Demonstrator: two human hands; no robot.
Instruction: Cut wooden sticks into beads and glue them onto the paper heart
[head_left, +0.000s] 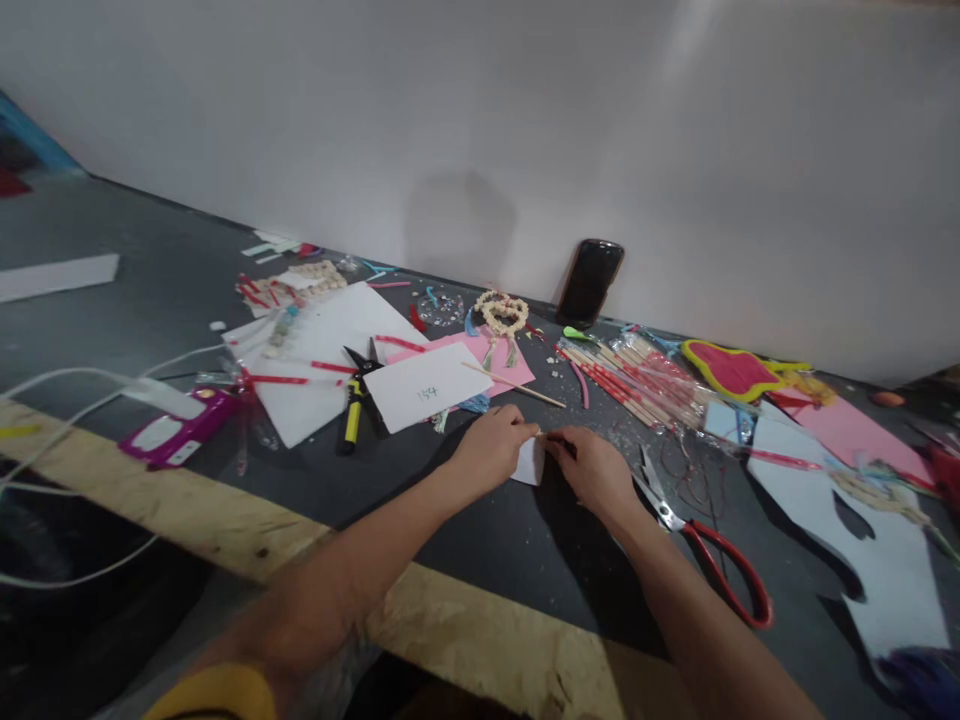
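Note:
My left hand [491, 445] is closed on a small piece of white paper [529, 463] near the table's front edge. Right beside it, my right hand [592, 465] pinches something tiny and pale at the paper's upper right corner; its shape is too small to make out. Just behind the hands lies a thin wooden stick [517, 385], partly over a white card [427, 385] with handwritten marks. Scissors with red handles [724, 560] lie with blades apart to the right of my right hand.
Black-and-yellow pliers [354, 410] and a purple power strip [180, 430] with white cables are left. A phone [590, 282] leans on the wall. Bundled red-and-wood sticks [630, 375], a beaded heart [502, 313] and cut white paper [862, 540] lie around.

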